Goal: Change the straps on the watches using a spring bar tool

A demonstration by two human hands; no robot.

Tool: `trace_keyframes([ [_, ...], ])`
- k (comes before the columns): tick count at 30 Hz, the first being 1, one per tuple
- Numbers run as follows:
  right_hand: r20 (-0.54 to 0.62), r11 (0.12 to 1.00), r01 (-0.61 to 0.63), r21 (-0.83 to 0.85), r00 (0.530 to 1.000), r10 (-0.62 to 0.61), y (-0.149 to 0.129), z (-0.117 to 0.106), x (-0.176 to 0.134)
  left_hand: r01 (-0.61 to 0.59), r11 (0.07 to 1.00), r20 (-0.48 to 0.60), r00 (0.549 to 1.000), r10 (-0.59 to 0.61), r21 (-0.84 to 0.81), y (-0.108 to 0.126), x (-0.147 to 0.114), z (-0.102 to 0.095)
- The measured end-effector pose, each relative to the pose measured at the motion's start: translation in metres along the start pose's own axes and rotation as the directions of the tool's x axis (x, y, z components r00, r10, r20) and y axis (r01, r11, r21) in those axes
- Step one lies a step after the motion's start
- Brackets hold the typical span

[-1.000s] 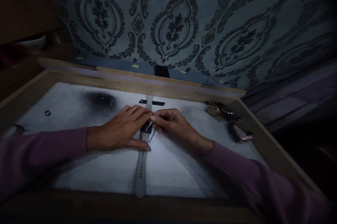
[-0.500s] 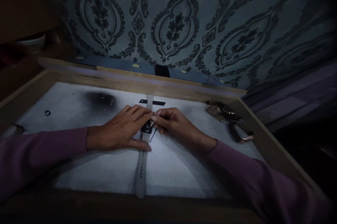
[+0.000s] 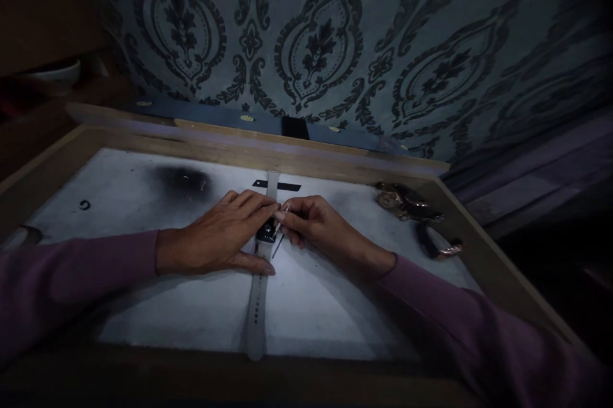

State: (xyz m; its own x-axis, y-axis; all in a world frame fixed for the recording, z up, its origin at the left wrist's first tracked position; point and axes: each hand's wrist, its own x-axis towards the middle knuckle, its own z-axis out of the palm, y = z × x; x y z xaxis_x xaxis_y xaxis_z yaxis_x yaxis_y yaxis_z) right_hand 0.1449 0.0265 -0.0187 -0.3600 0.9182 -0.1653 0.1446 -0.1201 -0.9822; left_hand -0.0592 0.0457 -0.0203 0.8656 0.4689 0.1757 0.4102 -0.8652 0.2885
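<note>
A smartwatch (image 3: 266,232) with a dark case lies lengthwise on the white work surface (image 3: 330,306), its pale grey strap (image 3: 257,312) stretched out. Over the case lies my left hand (image 3: 223,232), fingers together on the upper part and thumb on the lower strap, gripping the watch in place. My right hand (image 3: 311,223) pinches a thin silvery tool (image 3: 278,226), slanted down to the right side of the case; its exact kind is unclear. A thin dark rod (image 3: 278,246) lies beside the watch, under the right fingers. The left fingers hide part of the case.
A black flat strip (image 3: 288,187) lies by the strap's far end. Several wristwatches (image 3: 393,200) sit at the right. A small dark curled piece (image 3: 85,205) is at the left. A raised wooden rim (image 3: 230,149) borders the surface, before patterned wallpaper (image 3: 318,44).
The thin tool's angle at the watch case has shifted very slightly in my right fingers. Both hands otherwise stay where they were.
</note>
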Motion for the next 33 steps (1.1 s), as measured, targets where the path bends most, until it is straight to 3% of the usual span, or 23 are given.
trace_keyframes([
  [14,-0.038,0.999,0.001,0.040,0.999,0.001,0.002,0.001,0.003,-0.012,1.000,-0.021,1.000,0.011,-0.024,-0.002,-0.001,0.002],
  [26,0.054,0.999,-0.043,-0.025,0.998,0.044,-0.005,-0.003,-0.001,-0.013,1.000,-0.012,1.000,0.013,-0.004,-0.001,0.000,0.001],
  [30,0.165,0.999,0.005,-0.043,0.986,0.002,-0.013,-0.003,-0.006,-0.012,1.000,-0.023,1.000,0.012,-0.010,-0.001,0.000,0.001],
  [33,0.271,0.977,0.097,-0.191,0.962,-0.043,-0.021,-0.003,-0.015,-0.010,1.000,-0.026,1.000,0.009,-0.016,-0.001,-0.001,0.002],
])
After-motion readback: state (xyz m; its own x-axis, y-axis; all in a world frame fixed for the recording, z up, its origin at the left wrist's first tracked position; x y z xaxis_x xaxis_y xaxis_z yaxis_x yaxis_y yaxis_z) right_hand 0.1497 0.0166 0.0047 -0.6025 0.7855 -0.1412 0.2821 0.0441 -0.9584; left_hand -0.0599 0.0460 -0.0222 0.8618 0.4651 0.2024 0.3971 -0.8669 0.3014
